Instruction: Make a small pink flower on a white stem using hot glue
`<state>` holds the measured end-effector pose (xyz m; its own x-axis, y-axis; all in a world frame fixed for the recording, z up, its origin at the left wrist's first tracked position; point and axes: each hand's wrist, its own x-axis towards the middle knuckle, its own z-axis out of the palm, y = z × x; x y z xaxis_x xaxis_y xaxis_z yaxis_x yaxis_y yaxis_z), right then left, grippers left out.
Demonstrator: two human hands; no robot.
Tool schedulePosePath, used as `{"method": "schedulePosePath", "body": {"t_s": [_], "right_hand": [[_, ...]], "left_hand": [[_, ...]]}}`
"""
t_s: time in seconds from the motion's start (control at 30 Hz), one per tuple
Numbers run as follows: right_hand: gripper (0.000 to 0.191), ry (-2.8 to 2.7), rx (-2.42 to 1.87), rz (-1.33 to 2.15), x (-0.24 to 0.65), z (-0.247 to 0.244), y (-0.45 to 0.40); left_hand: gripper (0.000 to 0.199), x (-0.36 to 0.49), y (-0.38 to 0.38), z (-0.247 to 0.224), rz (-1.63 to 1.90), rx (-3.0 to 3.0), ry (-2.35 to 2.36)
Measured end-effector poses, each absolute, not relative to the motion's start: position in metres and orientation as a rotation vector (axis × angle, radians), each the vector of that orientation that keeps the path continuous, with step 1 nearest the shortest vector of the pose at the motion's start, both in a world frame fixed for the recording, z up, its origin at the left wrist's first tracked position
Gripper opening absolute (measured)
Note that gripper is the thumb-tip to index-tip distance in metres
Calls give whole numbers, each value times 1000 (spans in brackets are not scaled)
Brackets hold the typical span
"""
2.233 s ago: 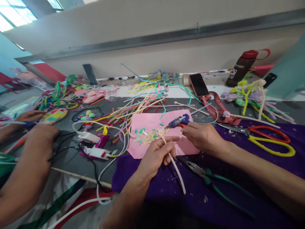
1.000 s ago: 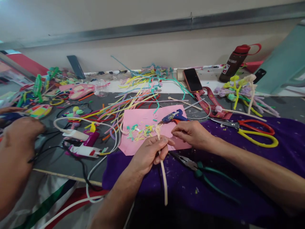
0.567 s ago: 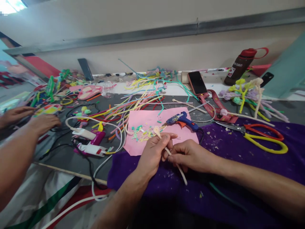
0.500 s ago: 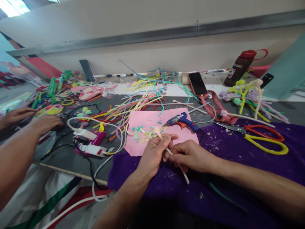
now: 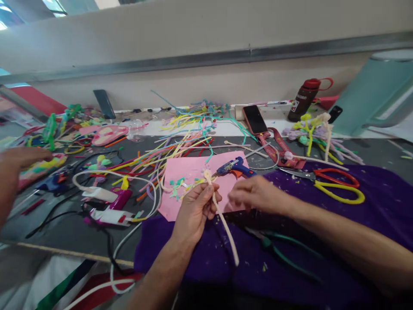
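Note:
Between the thumb and fingers of my left hand (image 5: 196, 206) is a cream pipe cleaner (image 5: 227, 228), its upper end curled into a small round loop and its long tail hanging down to the right. My right hand (image 5: 250, 193) is apart from it, over the right edge of a pink sheet (image 5: 171, 168). Motion smears its fingers, so I cannot make out whether they hold anything. Just beyond it a blue glue gun (image 5: 234, 165) with an orange trigger lies on the sheet. Green-handled pliers (image 5: 267, 243) lie on purple cloth (image 5: 322, 232) below my right forearm.
Scissors (image 5: 322, 176) with red and yellow handles lie to the right. Coloured pipe cleaners (image 5: 180, 150) spread behind the sheet. A phone (image 5: 255, 120), a dark bottle (image 5: 303, 99) and a teal jug (image 5: 371, 94) stand farther back. Another person's hand (image 5: 26, 159) is at left, near cables.
My right hand has let go of the pipe cleaner and moved right, away from my left hand. The pliers now show on the cloth. The view has shifted right.

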<state>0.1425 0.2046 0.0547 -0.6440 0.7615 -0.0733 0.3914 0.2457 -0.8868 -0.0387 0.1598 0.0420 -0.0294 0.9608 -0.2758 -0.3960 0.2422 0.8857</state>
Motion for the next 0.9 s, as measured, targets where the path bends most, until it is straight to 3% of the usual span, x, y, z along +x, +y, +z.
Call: {"method": "schedulePosePath", "body": {"t_s": [0.1, 0.2, 0.47, 0.7, 0.9], "right_hand": [[27, -2226, -1334, 582, 177, 59, 238], [26, -2377, -1552, 362, 200, 52, 259], [34, -2392, -1609, 363, 178, 31, 252], [20, -2145, -1620, 659, 173, 21, 254], [26, -1870, -1350, 967, 176, 24, 248]], "left_hand": [[21, -40, 159, 44, 1178, 679, 1062], [21, -40, 158, 45, 1141, 707, 1055], [18, -41, 154, 44, 1080, 762, 1014], [19, -38, 153, 44, 1055, 775, 988], [20, -38, 154, 43, 1109, 747, 1026]]}}
